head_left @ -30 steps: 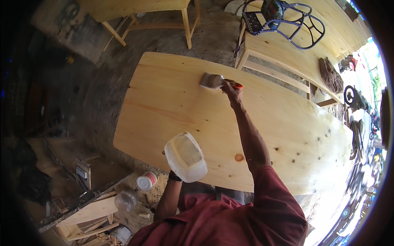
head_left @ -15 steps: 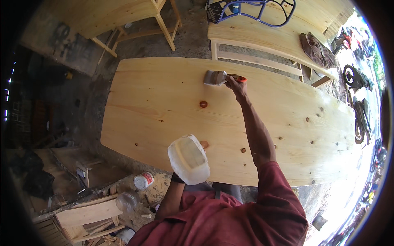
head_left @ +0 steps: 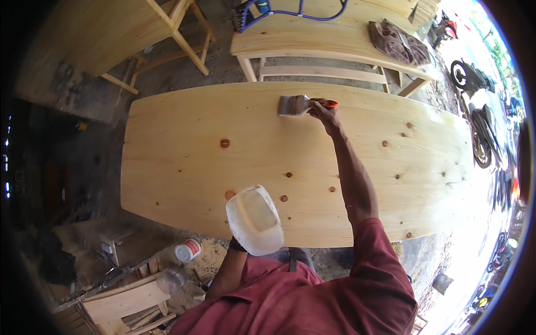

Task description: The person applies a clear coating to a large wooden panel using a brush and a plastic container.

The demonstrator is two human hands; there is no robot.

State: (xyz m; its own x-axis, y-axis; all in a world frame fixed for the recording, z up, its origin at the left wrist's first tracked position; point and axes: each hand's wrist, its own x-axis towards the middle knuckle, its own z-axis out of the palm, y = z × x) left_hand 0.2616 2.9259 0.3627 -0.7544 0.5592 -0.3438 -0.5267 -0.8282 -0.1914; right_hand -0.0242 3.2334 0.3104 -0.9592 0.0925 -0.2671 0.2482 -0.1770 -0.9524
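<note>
two hands are at work, each with one thing. the right hand [head_left: 324, 110] is closed around the handle of one wide brush [head_left: 293, 105], its bristles pointing left over the far part of the table [head_left: 184, 128] — whether they touch the wood, i cannot tell. the left hand [head_left: 237, 244] holds one whitish plastic container [head_left: 254, 220] at the table's near edge; its fingers are mostly hidden behind the container, so their exact grip cannot be told. one dark band circles that wrist.

the pale wooden top carries more than ten knots, most of them dark. beyond it stand two more wooden pieces: one second table [head_left: 106, 39] at the upper left, one third table [head_left: 312, 40] across the far side. on that third one lie one brown cloth [head_left: 397, 42] and one blue frame [head_left: 304, 15], cut off by the picture's edge.

at the lower left are one white-and-red can [head_left: 187, 250], one clear jar [head_left: 171, 281] and one wooden frame [head_left: 124, 306] with scraps beside it. outside, to the right — at least two motorcycles [head_left: 472, 75].
</note>
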